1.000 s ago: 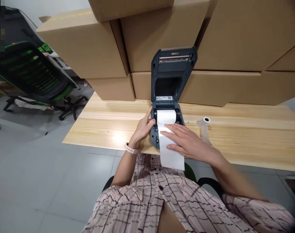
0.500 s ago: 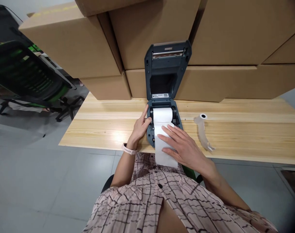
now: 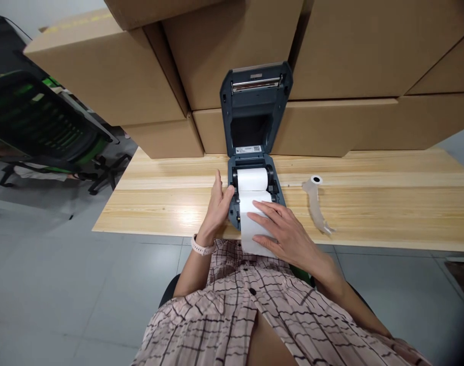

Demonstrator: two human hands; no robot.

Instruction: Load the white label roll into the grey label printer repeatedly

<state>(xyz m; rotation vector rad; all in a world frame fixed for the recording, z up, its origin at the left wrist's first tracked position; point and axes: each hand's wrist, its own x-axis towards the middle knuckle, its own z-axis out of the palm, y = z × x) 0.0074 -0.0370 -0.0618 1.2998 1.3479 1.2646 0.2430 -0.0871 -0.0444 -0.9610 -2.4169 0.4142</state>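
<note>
Sitting near the front edge of the wooden table [image 3: 369,203] is a small dark printer [image 3: 250,163]. Its lid [image 3: 254,117] is tipped up and back. A white paper roll [image 3: 252,179] lies inside the printer, and a strip of paper [image 3: 246,226] runs from the roll toward the person and hangs over the table edge.

The right hand [image 3: 285,234] lies flat on the strip with its fingers spread out, pressing but not pinching. It hides much of the strip. The left hand [image 3: 216,206] is open too. Its palm is beside the left wall of the printer and its thumb touches that wall. A pale watch [image 3: 201,247] is on that wrist.

Big brown boxes [image 3: 349,51] are stacked just behind the lid like a wall. To the right, apart from the printer, lies a little empty roll [image 3: 316,180] with a curly clear tail. Far left, on the grey floor [image 3: 64,284], a black and green chair [image 3: 44,122] is tipped over.
</note>
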